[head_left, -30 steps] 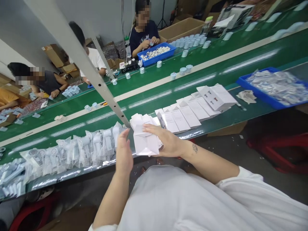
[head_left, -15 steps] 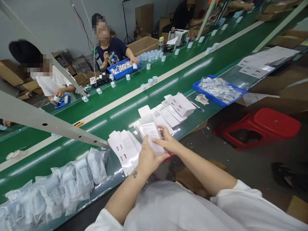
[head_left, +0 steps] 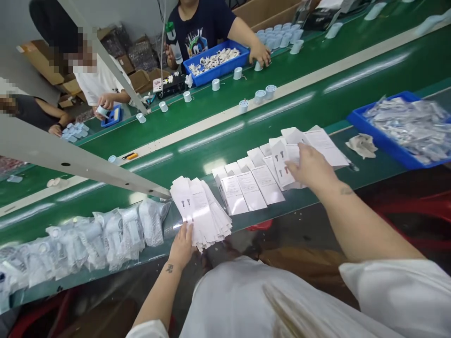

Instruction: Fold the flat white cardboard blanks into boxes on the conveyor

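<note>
My left hand [head_left: 182,244] rests its fingers on the lower edge of a fanned pile of flat white cards [head_left: 202,211], near the bench's front edge. Off to the right, my right hand [head_left: 310,164] has its fingers closed on a white carton [head_left: 281,164] with small printed pictures, at the right part of a row. Several folded white cartons [head_left: 246,190] with printed text stand side by side between the two hands. Beyond my right hand lies another white printed sheet [head_left: 326,145].
Bubble-wrapped items [head_left: 120,232] line the left bench. A blue tray of small bags [head_left: 405,126] and crumpled paper [head_left: 361,145] are at right. A slanted metal post [head_left: 81,159] crosses the left. Across the green belt, people handle light-blue cups [head_left: 215,84].
My hands have parted: the left moved down-left to the flat pile, the right moved right to the cartons. The carton they held together is no longer between them. The view has shifted.
</note>
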Available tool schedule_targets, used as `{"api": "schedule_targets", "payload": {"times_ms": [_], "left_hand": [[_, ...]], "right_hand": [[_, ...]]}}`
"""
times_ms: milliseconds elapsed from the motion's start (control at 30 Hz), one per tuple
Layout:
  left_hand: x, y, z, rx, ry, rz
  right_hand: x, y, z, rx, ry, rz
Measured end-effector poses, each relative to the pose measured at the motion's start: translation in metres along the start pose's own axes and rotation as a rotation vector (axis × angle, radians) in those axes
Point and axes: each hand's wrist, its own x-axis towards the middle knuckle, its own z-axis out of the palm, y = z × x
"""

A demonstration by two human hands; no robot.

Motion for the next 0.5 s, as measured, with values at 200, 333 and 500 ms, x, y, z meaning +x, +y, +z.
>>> {"api": "schedule_targets", "payload": {"times_ms": [200, 333, 500], "left_hand": [[-0.018, -0.020, 0.017, -0.240, 0.082, -0.018], [-0.023, -0.030, 0.021, -0.471, 0.138, -0.014], [-0.022, -0.032, 0.035, -0.686, 0.211, -0.078]], "right_hand": [[-0.098, -0.136, 0.086, 0.143, -0.716, -0.779], [-0.127, -0.191, 0.142, -0.060, -0.809, -1.027], [-0.128, -0.195, 0.150, -0.086, -0.768, -1.081]]}}
